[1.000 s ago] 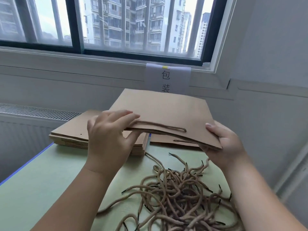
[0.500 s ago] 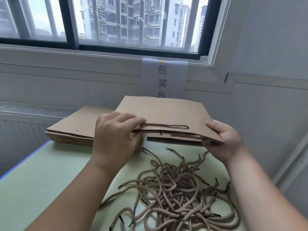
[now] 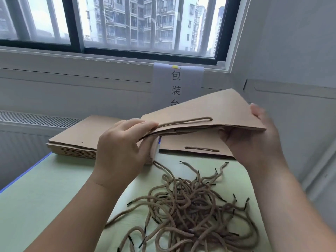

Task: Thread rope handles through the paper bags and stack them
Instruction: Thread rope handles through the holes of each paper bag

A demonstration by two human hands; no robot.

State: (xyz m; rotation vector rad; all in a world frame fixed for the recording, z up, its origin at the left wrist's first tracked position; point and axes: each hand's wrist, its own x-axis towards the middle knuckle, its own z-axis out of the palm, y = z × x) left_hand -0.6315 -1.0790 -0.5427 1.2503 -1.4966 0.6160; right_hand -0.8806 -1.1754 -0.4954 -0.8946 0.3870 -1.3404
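Paper bag (image 3: pixel 209 110), flat and tilted, is held in the air over the far part of the green table (image 3: pixel 45 197), toward one o'clock. At ten o'clock lies a stack of bags (image 3: pixel 81 133); under the held one a threaded bag (image 3: pixel 190 142) lies flat. A rope pile (image 3: pixel 190 206) sprawls at five o'clock. The left hand (image 3: pixel 120 148) pinches the held bag's near left edge; the right hand (image 3: pixel 254 139) grips its right corner, thumb on top. A rope handle (image 3: pixel 185 121) loops across its upper face.
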